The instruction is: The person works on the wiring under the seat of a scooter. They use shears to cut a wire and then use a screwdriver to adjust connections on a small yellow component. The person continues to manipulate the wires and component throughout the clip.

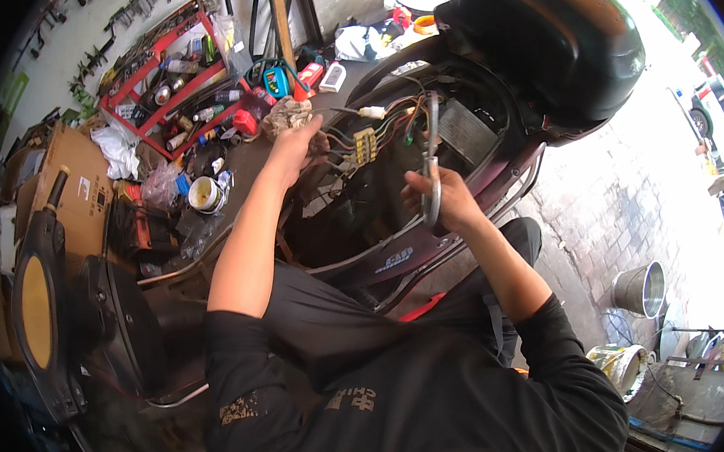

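Note:
A dark scooter stands open in front of me, its inner bay showing wires and a yellow terminal block (pixel 365 147). My left hand (pixel 295 150) is closed at the bay's far left edge, on a crumpled, dirty pale rag (pixel 288 115). A white wire connector (pixel 372 113) lies beyond the block, among coloured wires. On the right side of the bay, my right hand (pixel 449 199) is wrapped round a long, curved grey metal piece (pixel 433 127), whose exact kind I cannot tell. Its far end reaches up over the wiring, beside a ribbed grey box (pixel 468 130).
A black rear case (pixel 547 37) rises at the far right of the scooter. Behind the bay, a red tool rack (pixel 163 50) stands among bottles, a blue-green meter (pixel 276 81) and an open white tub (pixel 205 193). A metal bucket (pixel 639 289) rests on the paving at right.

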A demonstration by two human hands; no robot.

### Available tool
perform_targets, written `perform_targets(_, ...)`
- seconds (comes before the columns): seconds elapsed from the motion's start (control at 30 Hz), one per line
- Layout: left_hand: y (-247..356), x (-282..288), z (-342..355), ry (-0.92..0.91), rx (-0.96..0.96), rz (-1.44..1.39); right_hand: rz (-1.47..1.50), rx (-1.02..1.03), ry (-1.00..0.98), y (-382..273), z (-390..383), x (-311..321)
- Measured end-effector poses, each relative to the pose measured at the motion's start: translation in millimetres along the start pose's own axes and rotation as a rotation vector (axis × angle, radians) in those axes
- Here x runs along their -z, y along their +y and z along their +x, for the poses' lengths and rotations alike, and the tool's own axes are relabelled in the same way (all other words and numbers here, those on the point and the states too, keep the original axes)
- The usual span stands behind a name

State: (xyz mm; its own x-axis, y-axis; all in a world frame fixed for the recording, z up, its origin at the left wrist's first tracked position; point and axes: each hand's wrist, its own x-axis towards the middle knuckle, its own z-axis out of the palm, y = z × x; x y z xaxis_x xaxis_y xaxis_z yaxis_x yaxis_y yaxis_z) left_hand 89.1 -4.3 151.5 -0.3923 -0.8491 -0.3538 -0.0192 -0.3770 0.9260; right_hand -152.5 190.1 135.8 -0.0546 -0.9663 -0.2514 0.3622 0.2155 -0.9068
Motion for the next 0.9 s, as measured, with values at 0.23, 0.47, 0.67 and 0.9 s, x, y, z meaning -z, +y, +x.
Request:
perform_targets(0.23,19,-78,-73,0.017,-0.420,0.138,0.048,-0.031,-0.316,-47,24,-16)
perform_targets(0.47,0,-140,-83,-0.319,-0.408,-0.055,-0.570,0.250,-0.550,-76,66,2)
perform_targets(0.67,-17,-156,-54,-0.123,-0.389,-0.009,-0.757,0.539,-0.538,-82,90,17)
perform_targets(0.9,17,-172,-62,-0.016,-0.263,-0.048,-0.331,0.252,-0.584,-75,89,24)
